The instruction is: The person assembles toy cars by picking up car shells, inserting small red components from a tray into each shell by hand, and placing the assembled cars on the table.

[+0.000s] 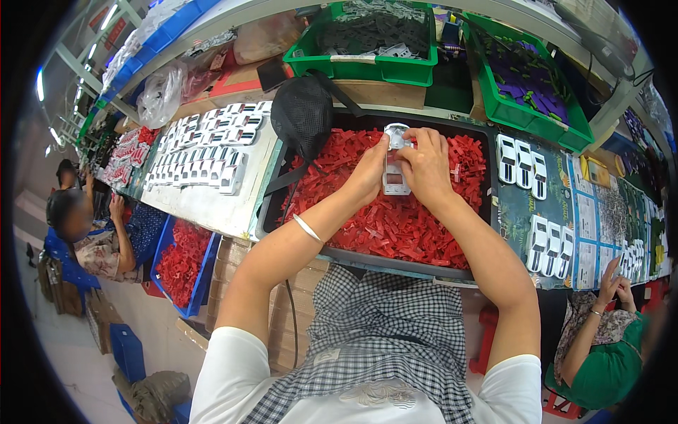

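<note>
Both my hands hold one white toy car body (396,185) above a wide black tray (452,271) heaped with small red plastic parts (395,230). My left hand (367,172) is closed along the car's left side. From the right, my right hand (426,167) has its fingers bent over the car's middle. Whether a small part is under those fingertips is hidden. The shell's rounded far end and its near end with a window opening show between the hands.
Rows of white car bodies (201,168) stand on the board at left; several more (538,177) stand at right. Green bins (360,68) line the back. A black mesh bag (302,116) overhangs the tray's far left corner. Co-workers sit at both sides.
</note>
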Demonstrator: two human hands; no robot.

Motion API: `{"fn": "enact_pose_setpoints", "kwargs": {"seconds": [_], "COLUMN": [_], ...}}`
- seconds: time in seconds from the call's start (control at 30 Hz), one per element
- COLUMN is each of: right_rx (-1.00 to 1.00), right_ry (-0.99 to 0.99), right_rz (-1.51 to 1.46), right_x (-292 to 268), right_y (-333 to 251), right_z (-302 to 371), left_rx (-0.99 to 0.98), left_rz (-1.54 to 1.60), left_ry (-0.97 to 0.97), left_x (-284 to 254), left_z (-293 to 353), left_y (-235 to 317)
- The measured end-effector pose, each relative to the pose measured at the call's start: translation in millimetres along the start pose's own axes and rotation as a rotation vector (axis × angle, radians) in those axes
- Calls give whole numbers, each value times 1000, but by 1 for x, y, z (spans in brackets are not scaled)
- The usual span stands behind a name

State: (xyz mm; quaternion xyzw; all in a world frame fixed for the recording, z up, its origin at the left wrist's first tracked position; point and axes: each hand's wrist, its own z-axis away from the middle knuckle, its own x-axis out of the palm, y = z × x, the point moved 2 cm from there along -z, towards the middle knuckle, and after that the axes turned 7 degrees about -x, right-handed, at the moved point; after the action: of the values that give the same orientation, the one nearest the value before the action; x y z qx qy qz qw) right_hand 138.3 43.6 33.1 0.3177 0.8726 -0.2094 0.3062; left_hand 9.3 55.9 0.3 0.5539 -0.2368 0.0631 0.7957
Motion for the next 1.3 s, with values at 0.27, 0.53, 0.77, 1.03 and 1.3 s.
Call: {"fn": "enact_pose_setpoints", "kwargs": {"seconds": [0.27, 0.53, 0.77, 1.03, 1.3], "right_rx": [40, 232, 581, 532, 566], "right_ry": [64, 133, 6, -44, -38], "right_rz": [-12, -101, -774, -766, -815], "right_x": [-1, -2, 10, -3, 24], "right_y": [0, -3, 25, 41, 28], "right_z": [-1, -6, -2, 5, 6], "left_rx": [4, 86, 257, 282, 228], "left_rz": [56, -95, -384, -545, -482], "left_ry": [-32, 2, 53, 31, 3], "left_x": [3, -4, 2, 10, -16], "left_z": [2, 1, 2, -8, 6], "left_y": [0, -2, 4, -4, -6]}}
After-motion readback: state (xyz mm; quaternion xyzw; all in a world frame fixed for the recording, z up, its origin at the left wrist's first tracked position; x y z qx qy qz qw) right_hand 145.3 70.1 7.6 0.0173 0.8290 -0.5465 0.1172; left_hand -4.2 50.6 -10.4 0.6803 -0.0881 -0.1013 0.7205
